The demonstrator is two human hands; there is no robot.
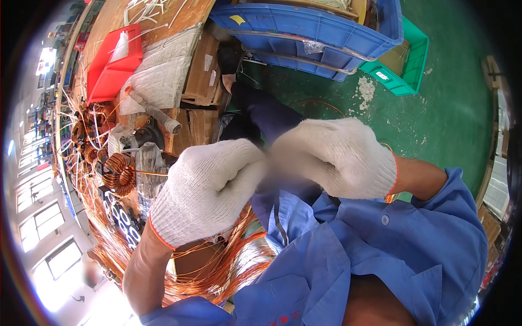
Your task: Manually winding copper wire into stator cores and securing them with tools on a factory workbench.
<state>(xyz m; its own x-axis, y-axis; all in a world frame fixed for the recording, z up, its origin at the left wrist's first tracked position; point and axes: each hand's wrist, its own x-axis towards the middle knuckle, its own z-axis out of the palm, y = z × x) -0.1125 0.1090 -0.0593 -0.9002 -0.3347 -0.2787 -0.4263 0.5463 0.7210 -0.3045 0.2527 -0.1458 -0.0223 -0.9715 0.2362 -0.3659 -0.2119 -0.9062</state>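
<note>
Cluttered bench (100, 27) at left carries a copper-wound coil (119, 174), its straight lead (151, 174) pointing at the left hand (209, 187); a leftward swing could snag the knit glove (185, 204). Fingertips there and on the right hand (340, 157) blur: I cannot tell either grip's state.

The gloved left hand (209, 187) and gloved right hand (345, 155) curl inward, close together, blurred where they are nearest.

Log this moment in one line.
white-knit-gloved left hand: curled; white-knit-gloved right hand: curled; between: blurred, contents unclear; left side: round copper coil, long copper wires
</note>
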